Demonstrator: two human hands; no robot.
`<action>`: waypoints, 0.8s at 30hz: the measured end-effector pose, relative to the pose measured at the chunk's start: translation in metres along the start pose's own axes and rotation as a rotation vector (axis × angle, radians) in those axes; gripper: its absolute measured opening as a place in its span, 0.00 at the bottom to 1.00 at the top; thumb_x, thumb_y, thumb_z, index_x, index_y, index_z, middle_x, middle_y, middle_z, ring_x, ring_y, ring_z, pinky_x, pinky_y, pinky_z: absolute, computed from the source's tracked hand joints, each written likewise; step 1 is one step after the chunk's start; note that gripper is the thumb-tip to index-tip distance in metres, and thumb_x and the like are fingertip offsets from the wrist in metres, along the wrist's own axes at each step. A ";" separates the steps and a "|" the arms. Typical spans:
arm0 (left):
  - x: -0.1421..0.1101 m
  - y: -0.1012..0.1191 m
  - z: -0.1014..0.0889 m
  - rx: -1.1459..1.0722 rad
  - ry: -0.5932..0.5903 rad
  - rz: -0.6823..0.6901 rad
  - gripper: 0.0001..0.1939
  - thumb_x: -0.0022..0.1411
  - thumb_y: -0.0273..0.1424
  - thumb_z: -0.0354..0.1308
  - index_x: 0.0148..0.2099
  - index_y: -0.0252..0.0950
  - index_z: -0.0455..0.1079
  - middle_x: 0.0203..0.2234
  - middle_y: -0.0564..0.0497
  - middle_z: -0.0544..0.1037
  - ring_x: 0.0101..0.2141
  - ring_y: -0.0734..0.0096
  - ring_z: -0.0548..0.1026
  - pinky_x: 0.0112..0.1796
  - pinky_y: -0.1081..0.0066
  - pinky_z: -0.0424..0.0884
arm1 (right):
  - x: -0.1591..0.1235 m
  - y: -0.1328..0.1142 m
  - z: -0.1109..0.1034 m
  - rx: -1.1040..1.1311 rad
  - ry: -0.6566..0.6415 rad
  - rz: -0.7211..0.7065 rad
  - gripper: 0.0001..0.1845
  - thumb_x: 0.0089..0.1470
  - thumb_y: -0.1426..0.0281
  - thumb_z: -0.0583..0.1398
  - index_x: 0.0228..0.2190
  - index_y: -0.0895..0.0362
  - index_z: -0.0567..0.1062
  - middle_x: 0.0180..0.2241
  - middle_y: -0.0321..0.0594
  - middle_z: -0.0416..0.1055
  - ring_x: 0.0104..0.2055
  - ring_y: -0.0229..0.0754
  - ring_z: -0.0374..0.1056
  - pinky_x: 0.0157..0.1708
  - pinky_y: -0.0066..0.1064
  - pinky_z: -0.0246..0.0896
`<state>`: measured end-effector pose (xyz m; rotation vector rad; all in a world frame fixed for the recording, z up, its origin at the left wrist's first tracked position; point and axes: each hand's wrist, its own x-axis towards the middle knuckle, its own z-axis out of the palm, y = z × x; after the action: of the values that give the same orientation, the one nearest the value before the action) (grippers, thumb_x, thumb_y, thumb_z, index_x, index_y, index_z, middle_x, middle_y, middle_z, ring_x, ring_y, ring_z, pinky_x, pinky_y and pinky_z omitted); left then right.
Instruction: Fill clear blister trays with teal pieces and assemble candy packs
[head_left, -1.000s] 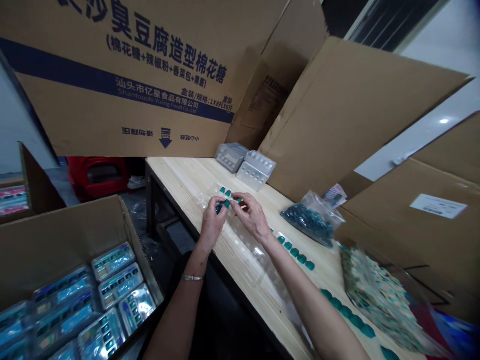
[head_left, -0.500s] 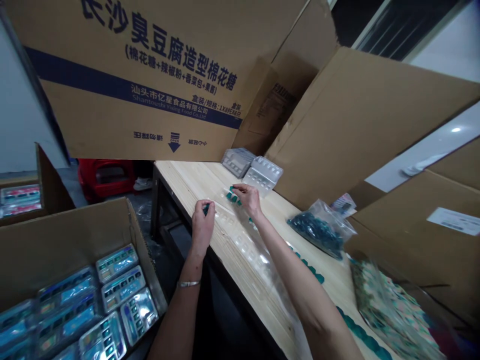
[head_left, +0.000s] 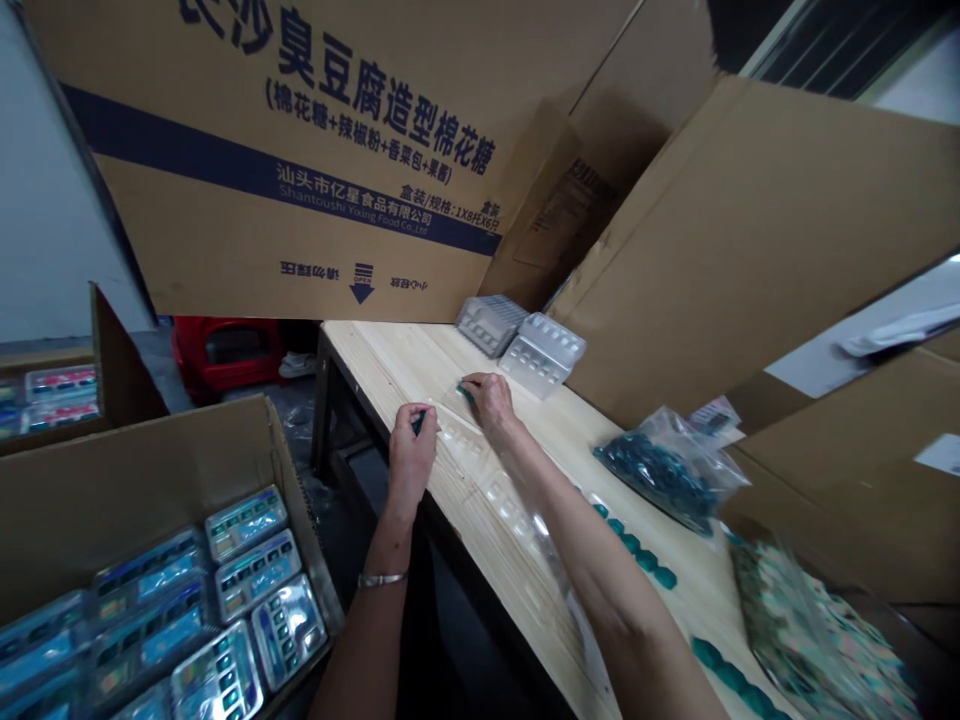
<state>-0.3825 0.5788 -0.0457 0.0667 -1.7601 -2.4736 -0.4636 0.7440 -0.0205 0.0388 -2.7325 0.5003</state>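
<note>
My left hand (head_left: 411,455) is closed around a small teal piece (head_left: 418,422), just above the near edge of the wooden table. Farther in, my right hand (head_left: 493,402) pinches another teal piece (head_left: 466,391) at the far end of the clear moulded plastic trays (head_left: 506,505). These trays lie in a line along the table, partly hidden under my right forearm. Beyond that forearm runs a row of teal pieces (head_left: 631,543), with a second row (head_left: 731,677) nearer me.
Stacked clear trays (head_left: 491,325) stand at the table's far end. To the right lie a bag of teal pieces (head_left: 660,470) and a bag of patterned packets (head_left: 817,630). An open carton (head_left: 150,470) at left holds filled packs. Tall cardboard boxes (head_left: 315,240) wall the back.
The view has shifted slightly, so the scene sits farther right. My right hand has turned and now covers most of the teal pieces that showed beside it. My left hand keeps its grip.
</note>
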 end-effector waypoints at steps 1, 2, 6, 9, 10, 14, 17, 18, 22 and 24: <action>0.000 0.000 0.000 -0.012 0.005 -0.002 0.13 0.55 0.40 0.55 0.39 0.36 0.64 0.26 0.53 0.70 0.18 0.81 0.65 0.18 0.80 0.59 | -0.001 0.000 0.001 -0.008 -0.004 0.001 0.10 0.51 0.69 0.59 0.34 0.55 0.79 0.35 0.41 0.77 0.39 0.43 0.71 0.38 0.28 0.60; 0.000 0.000 0.001 -0.020 0.012 -0.001 0.14 0.55 0.40 0.56 0.39 0.36 0.64 0.26 0.54 0.70 0.18 0.82 0.64 0.18 0.80 0.58 | -0.002 0.000 0.002 -0.016 -0.009 0.003 0.10 0.51 0.69 0.59 0.34 0.55 0.79 0.35 0.42 0.77 0.39 0.43 0.71 0.38 0.29 0.60; -0.004 0.005 0.006 -0.166 -0.041 -0.046 0.16 0.54 0.42 0.56 0.38 0.36 0.63 0.23 0.56 0.67 0.15 0.85 0.59 0.15 0.82 0.54 | -0.001 -0.004 0.005 -0.037 -0.021 0.023 0.09 0.50 0.72 0.59 0.33 0.57 0.79 0.35 0.48 0.76 0.41 0.48 0.69 0.41 0.34 0.59; -0.009 0.011 0.007 -0.343 -0.139 -0.117 0.18 0.55 0.44 0.55 0.40 0.35 0.65 0.24 0.56 0.66 0.16 0.86 0.59 0.15 0.84 0.52 | -0.004 -0.011 -0.004 -0.004 -0.036 0.019 0.09 0.48 0.73 0.61 0.33 0.58 0.79 0.37 0.49 0.75 0.43 0.49 0.67 0.44 0.35 0.58; -0.011 0.013 0.007 -0.391 -0.163 -0.133 0.19 0.56 0.45 0.54 0.41 0.35 0.66 0.25 0.55 0.66 0.17 0.86 0.59 0.15 0.84 0.51 | -0.007 -0.014 -0.009 0.023 -0.038 0.012 0.10 0.47 0.73 0.61 0.34 0.58 0.78 0.38 0.48 0.75 0.44 0.48 0.67 0.45 0.35 0.58; -0.015 0.016 0.005 -0.489 -0.219 -0.134 0.23 0.56 0.47 0.53 0.43 0.33 0.67 0.26 0.53 0.67 0.18 0.85 0.60 0.16 0.84 0.51 | -0.032 -0.028 -0.039 0.171 -0.048 0.005 0.12 0.53 0.67 0.56 0.36 0.59 0.76 0.35 0.42 0.75 0.38 0.41 0.68 0.39 0.30 0.61; -0.020 0.017 0.008 -0.420 -0.240 -0.106 0.23 0.58 0.48 0.51 0.46 0.34 0.67 0.26 0.52 0.67 0.19 0.84 0.61 0.16 0.84 0.53 | -0.058 -0.043 -0.058 0.382 -0.174 0.036 0.17 0.53 0.60 0.55 0.30 0.60 0.77 0.27 0.38 0.74 0.29 0.38 0.68 0.29 0.27 0.60; -0.022 0.017 0.010 -0.370 -0.233 -0.095 0.23 0.58 0.48 0.50 0.47 0.35 0.67 0.27 0.52 0.67 0.19 0.84 0.61 0.17 0.83 0.55 | -0.067 -0.048 -0.062 0.480 -0.231 0.048 0.17 0.50 0.59 0.57 0.30 0.60 0.77 0.27 0.38 0.74 0.28 0.37 0.68 0.29 0.26 0.60; -0.032 0.021 0.019 -0.199 -0.223 -0.056 0.22 0.59 0.47 0.48 0.47 0.39 0.68 0.31 0.51 0.69 0.21 0.82 0.63 0.20 0.81 0.62 | -0.087 -0.058 -0.067 0.719 -0.253 0.115 0.15 0.40 0.62 0.65 0.29 0.60 0.77 0.29 0.38 0.74 0.29 0.36 0.68 0.32 0.27 0.61; -0.036 0.024 0.021 -0.181 -0.253 -0.052 0.22 0.59 0.48 0.48 0.48 0.40 0.67 0.33 0.50 0.69 0.22 0.82 0.64 0.20 0.81 0.62 | -0.090 -0.056 -0.067 0.773 -0.182 0.152 0.15 0.38 0.63 0.65 0.29 0.60 0.77 0.27 0.38 0.74 0.28 0.36 0.67 0.32 0.27 0.61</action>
<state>-0.3474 0.5950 -0.0169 -0.2278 -1.6267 -2.7719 -0.3508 0.7118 0.0250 0.0740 -2.5385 1.6288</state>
